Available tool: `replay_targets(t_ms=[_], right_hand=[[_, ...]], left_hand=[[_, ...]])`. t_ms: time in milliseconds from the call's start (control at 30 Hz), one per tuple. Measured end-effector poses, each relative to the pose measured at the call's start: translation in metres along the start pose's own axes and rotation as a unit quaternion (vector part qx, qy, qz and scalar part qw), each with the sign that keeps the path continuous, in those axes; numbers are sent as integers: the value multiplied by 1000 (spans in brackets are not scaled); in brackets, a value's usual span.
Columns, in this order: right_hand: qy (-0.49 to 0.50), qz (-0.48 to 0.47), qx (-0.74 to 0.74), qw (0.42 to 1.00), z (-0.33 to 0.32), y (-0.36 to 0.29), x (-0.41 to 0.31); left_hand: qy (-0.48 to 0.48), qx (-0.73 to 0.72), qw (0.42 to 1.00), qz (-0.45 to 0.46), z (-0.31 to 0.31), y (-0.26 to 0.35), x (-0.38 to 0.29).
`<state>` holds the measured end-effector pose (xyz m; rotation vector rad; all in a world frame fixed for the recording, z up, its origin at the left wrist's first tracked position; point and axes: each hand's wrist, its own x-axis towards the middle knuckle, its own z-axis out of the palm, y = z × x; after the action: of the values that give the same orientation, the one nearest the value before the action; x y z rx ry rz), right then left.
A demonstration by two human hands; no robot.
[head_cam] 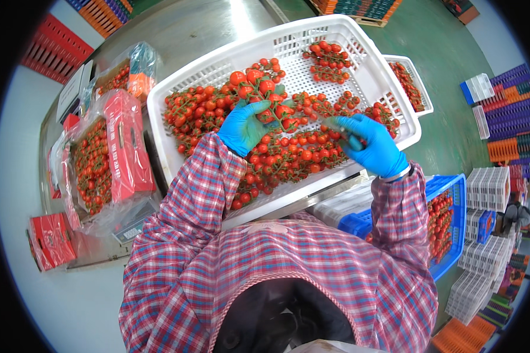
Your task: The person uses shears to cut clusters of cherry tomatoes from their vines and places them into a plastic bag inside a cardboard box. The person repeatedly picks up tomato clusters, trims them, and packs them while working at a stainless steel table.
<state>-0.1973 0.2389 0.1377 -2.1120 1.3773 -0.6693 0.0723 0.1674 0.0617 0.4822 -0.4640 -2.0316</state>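
Observation:
My left hand point(246, 126), in a blue glove, holds a truss of cherry tomatoes point(267, 87) by its underside, above a large white plastic crate point(282, 200). Just right of that truss is my right hand point(365, 140), gloved in blue too, its fingers curled around something small and blurred that I cannot make out. Below both hands, more trusses of cherry tomatoes point(198, 110) fill the left and near parts of the crate. A smaller group of trusses point(329, 61) lies towards its far right corner, on the perforated floor.
On the metal table point(181, 26) at left, a red cardboard box point(128, 145) lined with clear plastic holds tomatoes. Another white crate point(424, 95) of tomatoes is beyond the large crate at right. A blue crate point(457, 220) of tomatoes stands by my right arm. Stacked crates point(488, 187) line the right side.

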Motion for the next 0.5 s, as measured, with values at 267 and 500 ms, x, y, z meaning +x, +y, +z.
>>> replay_targets(t_ms=[267, 500], right_hand=[[-133, 25, -43, 990, 31, -43, 21], [-170, 135, 102, 971, 44, -46, 32]], left_hand=[[32, -25, 991, 128, 9, 19, -34], [8, 8, 983, 184, 17, 24, -44]])
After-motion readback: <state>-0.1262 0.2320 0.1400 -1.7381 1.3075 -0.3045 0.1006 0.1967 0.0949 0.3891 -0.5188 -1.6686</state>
